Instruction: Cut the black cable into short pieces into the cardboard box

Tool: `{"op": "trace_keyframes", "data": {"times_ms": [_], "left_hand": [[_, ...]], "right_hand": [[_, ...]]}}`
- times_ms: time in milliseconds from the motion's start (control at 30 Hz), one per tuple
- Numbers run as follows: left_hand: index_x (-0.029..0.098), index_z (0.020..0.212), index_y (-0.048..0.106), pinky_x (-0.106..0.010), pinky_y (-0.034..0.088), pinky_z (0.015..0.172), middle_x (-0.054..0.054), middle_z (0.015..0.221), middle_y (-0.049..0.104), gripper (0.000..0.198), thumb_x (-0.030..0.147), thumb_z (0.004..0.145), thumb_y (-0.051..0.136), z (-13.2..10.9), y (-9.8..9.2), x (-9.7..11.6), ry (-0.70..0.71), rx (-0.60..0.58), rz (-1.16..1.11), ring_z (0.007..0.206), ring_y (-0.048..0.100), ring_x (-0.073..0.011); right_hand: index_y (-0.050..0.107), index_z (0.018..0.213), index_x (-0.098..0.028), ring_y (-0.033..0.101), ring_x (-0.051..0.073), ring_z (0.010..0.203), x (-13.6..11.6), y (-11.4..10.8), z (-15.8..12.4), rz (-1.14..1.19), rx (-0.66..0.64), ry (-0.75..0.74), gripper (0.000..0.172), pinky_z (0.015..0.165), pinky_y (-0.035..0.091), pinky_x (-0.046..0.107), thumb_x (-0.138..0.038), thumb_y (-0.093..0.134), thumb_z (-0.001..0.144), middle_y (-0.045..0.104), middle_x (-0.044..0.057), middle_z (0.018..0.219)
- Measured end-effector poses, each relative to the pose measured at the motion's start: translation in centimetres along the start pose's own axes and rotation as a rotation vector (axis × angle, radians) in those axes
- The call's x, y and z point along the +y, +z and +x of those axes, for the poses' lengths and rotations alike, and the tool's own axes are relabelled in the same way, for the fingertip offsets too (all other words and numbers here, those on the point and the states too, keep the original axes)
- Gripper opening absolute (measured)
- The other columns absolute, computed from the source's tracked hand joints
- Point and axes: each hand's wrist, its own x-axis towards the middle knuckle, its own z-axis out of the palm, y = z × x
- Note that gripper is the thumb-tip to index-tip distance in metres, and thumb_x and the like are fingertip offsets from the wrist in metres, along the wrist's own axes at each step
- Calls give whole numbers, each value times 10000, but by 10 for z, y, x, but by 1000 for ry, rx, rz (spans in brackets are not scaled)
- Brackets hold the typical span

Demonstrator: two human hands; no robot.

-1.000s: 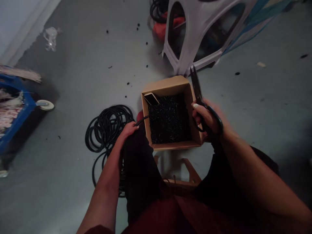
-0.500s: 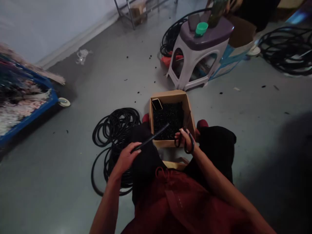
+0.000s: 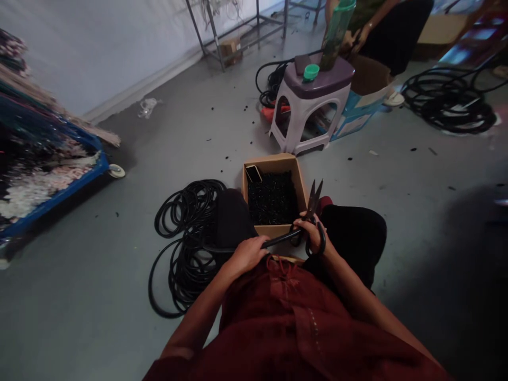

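My left hand (image 3: 251,255) is closed round a length of black tubing (image 3: 282,238) above my lap. The free end of this tubing reaches my right hand (image 3: 313,232), whose fingers touch it. Scissors (image 3: 313,203) with black handles are held in that same right hand, their blades pointing away from me and slightly parted. Between my knees stands a cardboard box (image 3: 274,231) holding many small black pieces (image 3: 272,201). A phone-like object (image 3: 253,173) lies in its far left corner. Beside my left leg, coils of black tubing (image 3: 186,211) rest on the floor.
A plastic stool (image 3: 313,84) carries a green cup-like lid (image 3: 310,72) and a tall bottle (image 3: 336,37). Behind it sits another person (image 3: 381,26) near an open carton (image 3: 359,114). More coiled tubing (image 3: 444,100) lies far right. A blue-framed cart (image 3: 59,185) stands at left.
My left hand has moved right and nearer my body, bringing the tubing's end to my right hand. The scissors' blades now point forward in plain view.
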Motion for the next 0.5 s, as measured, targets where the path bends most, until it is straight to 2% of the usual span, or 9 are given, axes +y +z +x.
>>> {"op": "trace_keyframes", "data": {"times_ms": [133,233,333,400,500], "left_hand": [[184,1201,542,-321,444,951,-75,1205,625,322,230,893,461,25,11,33,101,132,34,1112,577,-208],[191,1157,581,-310,464,917,-76,1170,641,296,280,909,446,31,11,41,123,160,54,1072,597,-207],[249,1169,600,-317,494,844,-56,1112,670,346,401,919,415,27,6,34,78,146,53,1001,632,-219],[290,1225,572,-322,495,848,-42,1131,668,389,447,923,384,24,4,26,61,148,54,1011,633,-221],[260,1261,547,-319,481,894,-58,1175,647,392,386,936,369,24,6,10,83,114,57,1049,618,-213]], "right_hand": [[491,998,-245,565,135,630,-3,15,-25,-104,102,-54,374,534,457,244,-332,671,681,578,-35,744],[489,1019,-247,544,135,627,-9,20,-38,-167,118,-91,351,557,450,257,-354,651,728,559,-33,761],[483,1024,-243,533,137,610,-10,20,-44,-200,114,-93,350,548,435,264,-385,645,748,530,-34,736],[482,1012,-241,527,137,600,-7,21,-44,-197,110,-67,362,548,436,269,-412,650,741,502,-38,723],[470,1006,-245,522,140,605,1,25,-43,-285,96,-88,373,569,447,283,-435,646,737,497,-35,737]]}}
